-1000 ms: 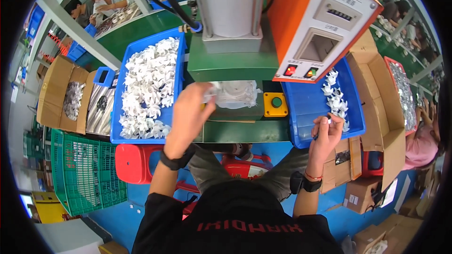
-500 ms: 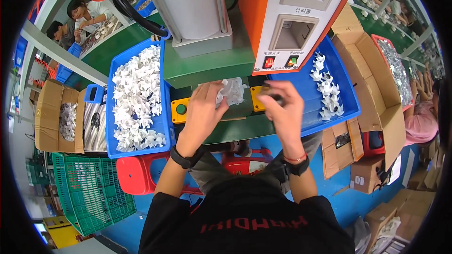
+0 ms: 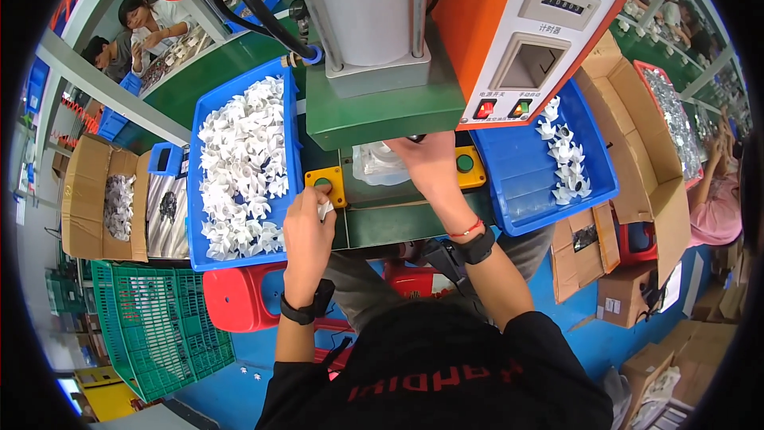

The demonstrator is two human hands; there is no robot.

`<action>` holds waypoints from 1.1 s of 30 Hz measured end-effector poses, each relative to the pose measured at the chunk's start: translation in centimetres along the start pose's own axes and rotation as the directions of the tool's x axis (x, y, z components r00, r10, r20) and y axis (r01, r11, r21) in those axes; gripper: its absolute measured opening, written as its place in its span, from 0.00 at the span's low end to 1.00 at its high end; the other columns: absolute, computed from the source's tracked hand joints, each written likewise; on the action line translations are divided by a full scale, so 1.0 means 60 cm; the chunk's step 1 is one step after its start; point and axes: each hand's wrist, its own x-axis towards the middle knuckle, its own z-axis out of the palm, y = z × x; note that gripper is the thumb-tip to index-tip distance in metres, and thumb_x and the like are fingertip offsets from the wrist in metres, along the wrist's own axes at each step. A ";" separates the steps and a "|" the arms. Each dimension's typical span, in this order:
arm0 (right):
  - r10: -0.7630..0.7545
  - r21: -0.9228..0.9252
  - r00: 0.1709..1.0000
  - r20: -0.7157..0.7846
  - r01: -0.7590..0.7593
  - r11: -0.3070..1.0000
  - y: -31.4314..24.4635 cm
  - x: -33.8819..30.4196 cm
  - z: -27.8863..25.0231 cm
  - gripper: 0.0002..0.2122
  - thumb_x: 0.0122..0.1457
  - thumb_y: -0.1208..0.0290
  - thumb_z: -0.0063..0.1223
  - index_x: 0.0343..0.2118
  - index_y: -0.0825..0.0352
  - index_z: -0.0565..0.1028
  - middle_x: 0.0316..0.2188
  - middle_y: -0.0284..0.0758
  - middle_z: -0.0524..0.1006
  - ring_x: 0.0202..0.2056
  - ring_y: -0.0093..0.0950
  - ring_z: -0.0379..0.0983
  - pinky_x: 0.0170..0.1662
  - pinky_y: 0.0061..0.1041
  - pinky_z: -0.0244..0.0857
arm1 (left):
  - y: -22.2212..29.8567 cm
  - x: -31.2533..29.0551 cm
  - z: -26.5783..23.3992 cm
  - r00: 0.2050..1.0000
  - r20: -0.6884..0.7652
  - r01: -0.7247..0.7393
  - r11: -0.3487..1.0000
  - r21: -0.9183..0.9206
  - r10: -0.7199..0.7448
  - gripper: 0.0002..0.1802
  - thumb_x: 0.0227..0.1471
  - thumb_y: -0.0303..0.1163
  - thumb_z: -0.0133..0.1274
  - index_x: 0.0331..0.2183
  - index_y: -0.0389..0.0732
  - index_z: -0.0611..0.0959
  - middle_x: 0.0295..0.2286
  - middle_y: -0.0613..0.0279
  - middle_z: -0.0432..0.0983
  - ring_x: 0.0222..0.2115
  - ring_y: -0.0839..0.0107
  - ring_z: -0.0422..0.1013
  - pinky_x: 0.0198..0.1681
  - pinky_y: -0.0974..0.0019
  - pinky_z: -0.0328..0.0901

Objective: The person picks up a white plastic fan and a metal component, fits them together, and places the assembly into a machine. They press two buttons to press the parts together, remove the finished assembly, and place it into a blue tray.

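My left hand [image 3: 307,231] is closed at the left yellow button box [image 3: 335,196], its fingertips against the front of the box below the green button [image 3: 322,182]. A small white piece [image 3: 325,209] shows between its thumb and fingers. My right hand [image 3: 430,166] reaches under the green press head [image 3: 386,115], fingers bent and partly hidden. A small dark round thing [image 3: 415,138] shows at its fingertips; I cannot make out what it is. Beside that hand, a translucent whitish clump [image 3: 377,163] lies on the press bed. The right button box [image 3: 471,177] is just beyond my right wrist.
A blue tray [image 3: 296,143] heaped with white pointed parts [image 3: 243,167] stands on the left. The right blue tray [image 3: 517,191] holds a row of similar parts. An orange control box [image 3: 469,32] rises at the back. Open cartons [image 3: 637,135] stand at right; other people work farther off.
My left hand has moved from the press bed to the left button box. My right hand has gone from beside the right button box to under the press head. The view has shifted slightly.
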 end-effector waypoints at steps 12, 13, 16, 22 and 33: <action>0.079 0.080 0.991 0.105 -0.088 0.993 0.010 -0.005 -0.007 0.09 0.55 0.80 0.58 0.39 0.71 0.75 0.35 0.31 0.77 0.35 0.19 0.70 0.41 0.22 0.65 | -0.006 0.005 0.003 0.998 -0.025 -0.052 0.989 0.137 0.056 0.13 0.41 0.14 0.54 0.31 0.33 0.70 0.36 0.48 0.78 0.38 0.47 0.72 0.41 0.54 0.67; 0.083 0.078 0.991 0.105 -0.091 0.993 0.007 -0.006 -0.009 0.09 0.55 0.80 0.58 0.39 0.71 0.75 0.35 0.31 0.77 0.35 0.19 0.70 0.41 0.22 0.65 | -0.005 0.006 0.004 0.997 -0.027 -0.064 0.987 0.148 0.069 0.13 0.41 0.14 0.54 0.31 0.33 0.70 0.36 0.48 0.78 0.39 0.47 0.71 0.42 0.54 0.66; 0.033 -0.028 0.994 0.103 -0.031 0.999 -0.008 -0.008 -0.017 0.09 0.55 0.80 0.59 0.38 0.72 0.75 0.36 0.32 0.77 0.35 0.19 0.69 0.40 0.21 0.65 | -0.004 0.009 0.002 0.998 -0.014 -0.059 0.987 0.149 0.061 0.13 0.41 0.14 0.54 0.31 0.33 0.70 0.35 0.48 0.77 0.39 0.48 0.71 0.42 0.54 0.66; 0.073 -0.414 0.993 -0.094 -0.105 0.904 -0.025 -0.095 -0.108 0.16 0.56 0.82 0.53 0.47 0.72 0.68 0.40 0.45 0.77 0.35 0.38 0.76 0.38 0.32 0.70 | -0.008 0.011 0.007 0.996 -0.011 -0.082 0.982 0.170 0.085 0.12 0.40 0.16 0.55 0.31 0.34 0.74 0.32 0.53 0.76 0.39 0.52 0.70 0.41 0.54 0.65; 0.057 -0.689 0.997 0.048 -0.009 0.725 -0.027 -0.120 -0.133 0.16 0.58 0.81 0.51 0.49 0.72 0.64 0.42 0.47 0.74 0.36 0.47 0.74 0.34 0.36 0.70 | 0.023 0.035 -0.014 0.999 0.050 -0.037 0.939 0.341 0.021 0.12 0.43 0.20 0.57 0.34 0.36 0.78 0.33 0.56 0.78 0.39 0.54 0.71 0.42 0.55 0.64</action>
